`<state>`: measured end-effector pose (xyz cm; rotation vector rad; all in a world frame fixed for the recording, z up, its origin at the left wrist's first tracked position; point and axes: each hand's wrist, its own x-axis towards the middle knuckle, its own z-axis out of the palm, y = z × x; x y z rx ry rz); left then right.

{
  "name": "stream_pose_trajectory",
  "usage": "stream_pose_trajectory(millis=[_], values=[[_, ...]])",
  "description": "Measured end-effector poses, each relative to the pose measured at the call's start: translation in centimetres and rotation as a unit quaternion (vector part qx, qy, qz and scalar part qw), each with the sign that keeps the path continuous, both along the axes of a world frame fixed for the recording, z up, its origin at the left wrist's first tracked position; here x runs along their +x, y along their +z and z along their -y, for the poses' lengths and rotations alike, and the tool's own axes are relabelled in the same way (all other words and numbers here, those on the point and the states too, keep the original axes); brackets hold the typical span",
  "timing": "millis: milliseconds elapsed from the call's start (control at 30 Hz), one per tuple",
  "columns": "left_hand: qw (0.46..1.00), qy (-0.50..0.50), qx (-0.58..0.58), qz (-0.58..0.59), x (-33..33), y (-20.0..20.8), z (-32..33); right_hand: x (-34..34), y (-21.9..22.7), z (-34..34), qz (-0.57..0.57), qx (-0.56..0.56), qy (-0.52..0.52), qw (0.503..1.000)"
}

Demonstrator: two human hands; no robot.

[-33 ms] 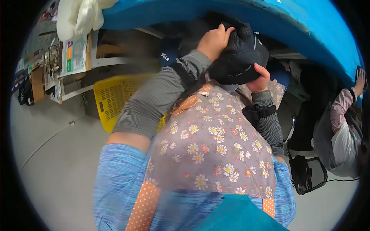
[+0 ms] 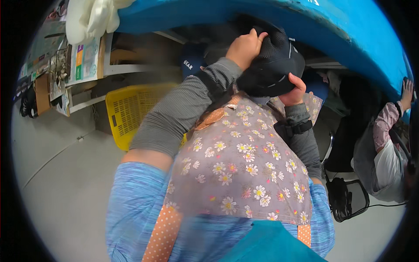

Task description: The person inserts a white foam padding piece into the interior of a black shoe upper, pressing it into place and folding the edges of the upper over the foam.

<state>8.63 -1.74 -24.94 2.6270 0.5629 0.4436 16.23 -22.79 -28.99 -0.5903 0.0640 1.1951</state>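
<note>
A black cap (image 2: 271,70), partly of mesh, is held over my lap just below the edge of the blue-covered table (image 2: 349,32). My left hand (image 2: 245,48) is closed on its upper left side, with the thumb toward the top. On the cap's lower right side my right hand (image 2: 294,91) grips the edge, thumb resting on the outside. The fingers of both hands are partly hidden behind the fabric. Shadow under the table hides the cap's far part.
A yellow plastic basket (image 2: 114,105) stands on the floor left of my lap. White foam-like pieces (image 2: 94,19) lie at the table's left end, above shelving with boxes (image 2: 85,61). At right, a co-worker's hand (image 2: 407,94) touches the table near a black chair (image 2: 342,196).
</note>
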Motion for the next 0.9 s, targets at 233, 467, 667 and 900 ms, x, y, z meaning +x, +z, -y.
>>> stream_pose_trajectory(millis=[233, 467, 667, 900], values=[[0.998, 0.033, 0.051, -0.004, -1.5, 3.0, 0.3, -0.1, 0.3, -0.2, -0.038, 0.047, 0.0, 0.998], [0.999, 0.02, 0.014, -0.028, 0.5, 6.5, 1.1, 0.0, 0.6, 0.1, -0.15, 0.17, -0.018, 0.974], [0.997, -0.019, 0.008, 0.07, 0.3, 2.2, 0.4, 0.1, -0.7, 0.0, -0.169, 0.17, -0.017, 0.971], [0.979, 0.064, -0.184, 0.062, -0.5, 3.8, 0.4, -0.7, 1.4, 0.3, -0.19, 0.164, -0.017, 0.968]])
